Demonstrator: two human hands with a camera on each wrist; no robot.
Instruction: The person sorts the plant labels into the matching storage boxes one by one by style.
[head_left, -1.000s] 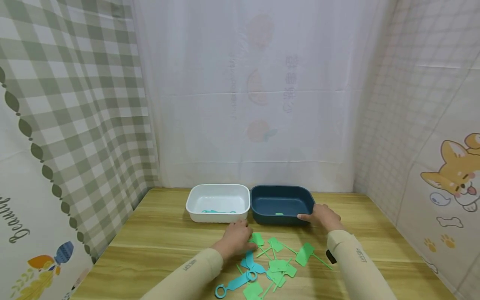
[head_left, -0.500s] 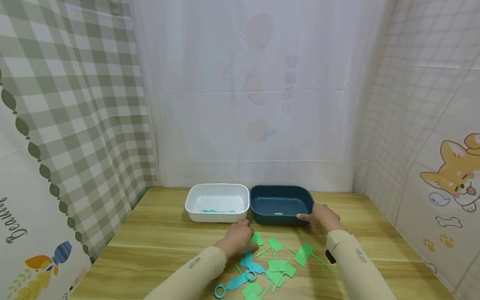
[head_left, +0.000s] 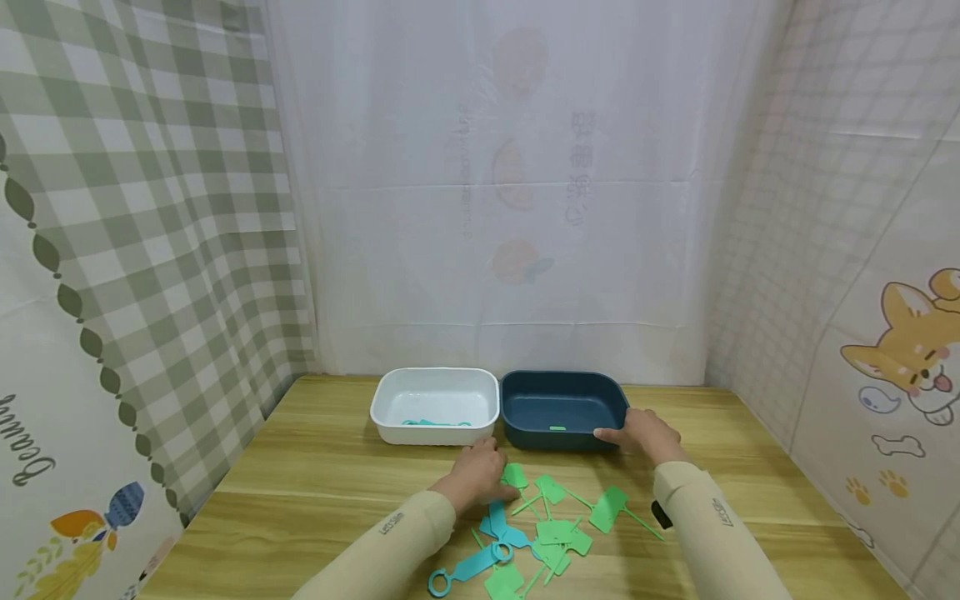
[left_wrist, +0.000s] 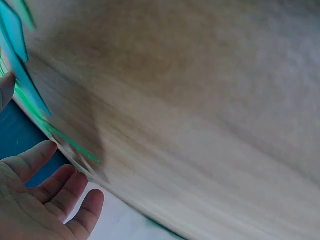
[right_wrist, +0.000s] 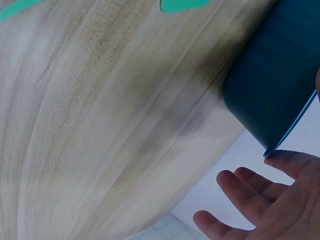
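In the head view, my left hand [head_left: 476,477] hovers low over the table just in front of the white bin [head_left: 435,435], beside a green plastic tag [head_left: 514,476]. Its fingers are loosely bent with nothing between them; the left wrist view shows the thumb close to a blue tag [left_wrist: 30,85]. My right hand [head_left: 651,435] rests at the near right corner of the dark blue bin [head_left: 562,440]. The right wrist view has its index fingertip touching the bin's rim [right_wrist: 290,131], the other fingers spread. Green tags with thin tails [head_left: 555,532] and blue ringed tags [head_left: 474,566] lie in a pile.
Inside the white bin are some blue pieces [head_left: 426,422]; a small green piece [head_left: 558,428] shows in the dark one. The two bins stand side by side before a white curtain [head_left: 510,250]. A checkered cloth [head_left: 202,208] hangs at the left.
My left hand has shifted very slightly to the right. The right hand, bins and tags stay where they were.
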